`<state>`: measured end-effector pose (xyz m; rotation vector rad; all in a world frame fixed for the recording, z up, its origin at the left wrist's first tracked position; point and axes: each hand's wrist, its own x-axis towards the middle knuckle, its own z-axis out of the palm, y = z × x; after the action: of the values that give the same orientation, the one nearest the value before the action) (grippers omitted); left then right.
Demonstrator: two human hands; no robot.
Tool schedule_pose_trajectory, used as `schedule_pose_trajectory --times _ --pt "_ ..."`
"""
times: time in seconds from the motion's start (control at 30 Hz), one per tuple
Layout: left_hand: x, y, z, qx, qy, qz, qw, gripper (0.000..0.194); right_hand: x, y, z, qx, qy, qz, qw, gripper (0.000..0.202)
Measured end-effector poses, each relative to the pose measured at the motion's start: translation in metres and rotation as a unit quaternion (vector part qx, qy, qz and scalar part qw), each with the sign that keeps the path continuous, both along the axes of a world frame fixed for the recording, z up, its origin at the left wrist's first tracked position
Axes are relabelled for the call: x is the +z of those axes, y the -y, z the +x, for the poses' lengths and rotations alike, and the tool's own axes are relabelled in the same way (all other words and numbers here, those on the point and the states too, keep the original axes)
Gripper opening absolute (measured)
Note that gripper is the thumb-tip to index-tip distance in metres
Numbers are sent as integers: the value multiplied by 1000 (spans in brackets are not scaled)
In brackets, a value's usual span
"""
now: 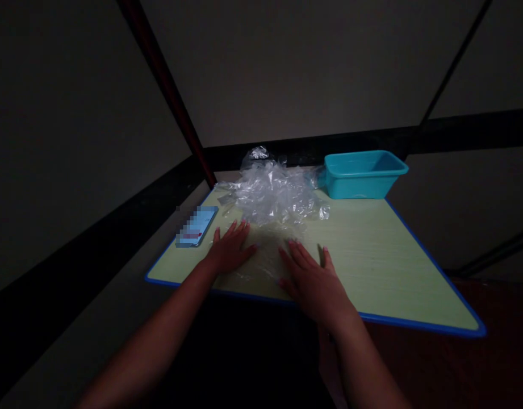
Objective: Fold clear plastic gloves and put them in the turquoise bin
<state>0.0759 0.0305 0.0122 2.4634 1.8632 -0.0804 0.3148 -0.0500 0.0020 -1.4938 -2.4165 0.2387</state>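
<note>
A clear plastic bag (267, 258) lies spread flat near the front edge of the table, between and under my hands. My left hand (231, 250) rests on its left side with the fingers spread. On its right side lies my right hand (313, 281), palm down, fingers apart. Just beyond my fingertips, a crumpled heap of clear plastic bags (272, 190) covers the back middle of the table. How many bags are in the heap I cannot tell.
The pale green table (397, 272) has a blue rim. A phone (197, 227), partly blurred out, lies at its left edge. At the back right stands a turquoise plastic basin (359, 184), beside the heap. Dark panels (329, 68) rise behind the table.
</note>
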Motion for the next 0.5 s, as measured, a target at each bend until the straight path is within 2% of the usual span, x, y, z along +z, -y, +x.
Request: schedule_pose_trajectory --times 0.13,0.33,0.5 --pt "1 1 2 3 -10 4 1000 72 0 3 0 36 13 -4 999 59" --pt "5 -1 -4 -10 -13 -5 1000 63 2 7 2 37 42 -8 998 63" --pt "19 11 -2 32 -37 102 994 61 4 10 2 23 56 -9 998 64"
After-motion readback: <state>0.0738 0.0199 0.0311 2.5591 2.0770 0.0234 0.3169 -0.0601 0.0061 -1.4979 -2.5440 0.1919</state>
